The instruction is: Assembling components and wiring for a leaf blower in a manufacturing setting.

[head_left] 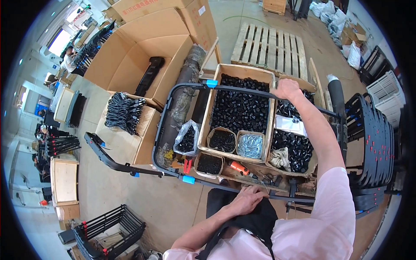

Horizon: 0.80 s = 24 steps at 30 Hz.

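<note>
A bent black tubular frame [242, 90] with blue patches stretches across the bench, above the bins. My left hand [247, 201] is closed on its near bar, close to my body. At full reach, my right hand [287, 89] is closed round the far bar. Beneath the frame, a wooden crate [209, 112] holds many small black plastic parts [242, 104]. Inside it sit a small box of silver screws [250, 145] and a box of dark small parts [222, 140]. Beside it, a second bin holds black parts [291, 145], a white flat device [289, 124] and a crumpled pale cloth [280, 159].
An orange-bodied tool [238, 167], red-handled pliers [187, 165] and a plastic bag of black parts [186, 138] lie near the bench front. Bundled black cables [123, 113] and a large open carton [130, 52] stand left. Stacked black frames [370, 138] stand right; a pallet [268, 47] lies beyond.
</note>
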Motion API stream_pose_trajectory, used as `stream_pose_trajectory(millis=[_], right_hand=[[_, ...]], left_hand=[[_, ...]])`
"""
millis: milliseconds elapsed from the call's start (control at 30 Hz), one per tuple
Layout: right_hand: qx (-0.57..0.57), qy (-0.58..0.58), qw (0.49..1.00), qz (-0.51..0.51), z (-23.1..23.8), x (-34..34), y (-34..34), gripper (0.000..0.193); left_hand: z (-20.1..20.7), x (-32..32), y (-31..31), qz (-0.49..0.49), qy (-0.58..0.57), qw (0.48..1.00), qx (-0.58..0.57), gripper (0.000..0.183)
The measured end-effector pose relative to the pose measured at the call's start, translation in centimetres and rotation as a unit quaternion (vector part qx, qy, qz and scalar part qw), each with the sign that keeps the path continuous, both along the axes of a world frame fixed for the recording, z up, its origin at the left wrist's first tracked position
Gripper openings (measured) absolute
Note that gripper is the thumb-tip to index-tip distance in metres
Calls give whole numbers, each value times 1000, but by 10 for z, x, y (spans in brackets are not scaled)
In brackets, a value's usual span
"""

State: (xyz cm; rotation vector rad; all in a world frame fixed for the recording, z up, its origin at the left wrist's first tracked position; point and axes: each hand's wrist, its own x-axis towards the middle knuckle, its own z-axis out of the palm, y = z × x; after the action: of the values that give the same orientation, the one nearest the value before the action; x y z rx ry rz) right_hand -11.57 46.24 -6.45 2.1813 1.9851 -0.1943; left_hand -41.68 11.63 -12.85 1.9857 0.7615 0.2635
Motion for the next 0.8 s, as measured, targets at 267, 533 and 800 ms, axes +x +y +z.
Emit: stream_pose_trajectory(millis=[267,533,800], right_hand=[[2,-34,999,-16,-11,11,3,39],[54,-45,997,-14,-33,23,13,47],[17,-147,983,111,-2,3,0,30]], left_hand=[[8,4,4,-37,112,993,-8,24],[3,9,-1,-32,18,997,-68,23],[-15,9,-6,28,-24,992,-118,25]])
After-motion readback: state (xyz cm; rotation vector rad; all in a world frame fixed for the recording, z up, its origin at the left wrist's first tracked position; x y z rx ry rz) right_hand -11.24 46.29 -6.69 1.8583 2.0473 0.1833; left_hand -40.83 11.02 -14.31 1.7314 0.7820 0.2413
